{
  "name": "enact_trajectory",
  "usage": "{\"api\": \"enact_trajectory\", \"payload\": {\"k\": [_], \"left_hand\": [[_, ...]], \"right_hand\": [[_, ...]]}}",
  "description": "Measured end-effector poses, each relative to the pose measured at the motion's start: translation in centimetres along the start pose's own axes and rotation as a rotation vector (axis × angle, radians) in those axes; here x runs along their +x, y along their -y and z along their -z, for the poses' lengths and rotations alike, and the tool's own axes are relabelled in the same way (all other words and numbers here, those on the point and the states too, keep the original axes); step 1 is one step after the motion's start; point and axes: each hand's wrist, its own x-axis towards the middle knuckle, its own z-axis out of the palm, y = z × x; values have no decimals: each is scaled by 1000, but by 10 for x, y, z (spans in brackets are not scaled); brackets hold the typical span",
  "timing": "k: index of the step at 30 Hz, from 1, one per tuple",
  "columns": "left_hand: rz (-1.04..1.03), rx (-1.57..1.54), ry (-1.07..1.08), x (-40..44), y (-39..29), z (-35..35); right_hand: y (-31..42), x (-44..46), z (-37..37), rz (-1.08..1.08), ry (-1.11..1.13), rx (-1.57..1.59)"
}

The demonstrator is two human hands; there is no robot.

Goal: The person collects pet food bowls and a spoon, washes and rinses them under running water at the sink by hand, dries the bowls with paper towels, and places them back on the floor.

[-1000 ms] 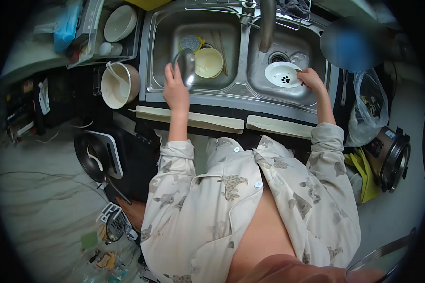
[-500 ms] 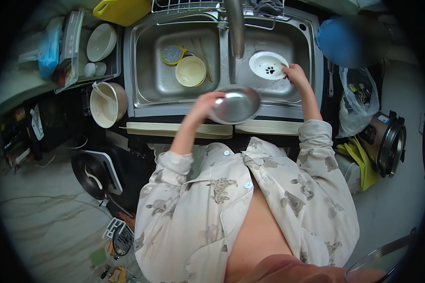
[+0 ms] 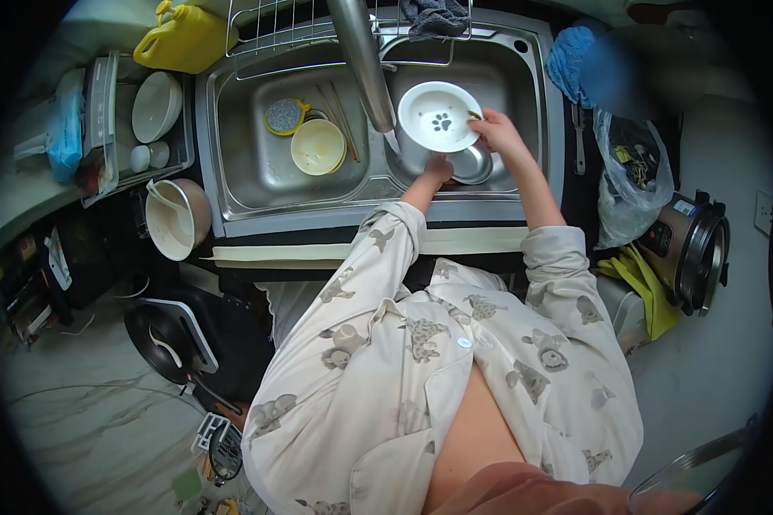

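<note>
My right hand [image 3: 500, 136] is closed on the rim of a white dish [image 3: 416, 107] with a paw print, held over the right basin near the tap. Just below the dish, my left hand [image 3: 438, 170] grips the left edge of a shiny metal bowl [image 3: 472, 166] low in the same basin. The white dish covers part of that bowl and some left fingertips. In the left basin lie a cream bowl [image 3: 318, 148], a yellow-edged scrubber [image 3: 284, 116] and a pair of chopsticks [image 3: 344, 120].
A metal tap [image 3: 362, 64] angles over the divider, with a wire rack [image 3: 275, 34] behind. Left of the sink stand a yellow jug [image 3: 185, 39], a bowl with a ladle [image 3: 178, 219] and a dish container [image 3: 112, 129]. A plastic bag [image 3: 631, 189] and a cooker [image 3: 683, 249] are at right.
The metal bowl has gone from above the sink's front edge into the right basin with my left hand. My right hand has raised the white dish and brought it left. The view has shifted.
</note>
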Motion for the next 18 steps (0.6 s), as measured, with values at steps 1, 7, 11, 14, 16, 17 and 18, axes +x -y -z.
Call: {"api": "enact_trajectory", "payload": {"k": [1, 7, 11, 14, 16, 17, 18], "left_hand": [[-15, 52, -15, -9, -7, 12], [103, -187, 94, -121, -89, 108], [10, -1166, 168, -157, -78, 146], [-32, -1269, -46, -163, -65, 158], [-47, -1192, -128, -164, -59, 161], [-48, -1195, -128, -166, -56, 164], [-43, -1101, -129, -167, -52, 168]], "right_hand": [[-8, 4, -7, -17, 28, -10], [-13, -4, -35, -18, 105, 55], [-19, -17, -53, -109, 151, 71], [-23, -23, -70, -90, 220, -45], [-13, -38, -73, 23, 172, -176], [-8, -46, -74, 134, 119, -301], [-11, -41, -66, 217, 79, -499]]}}
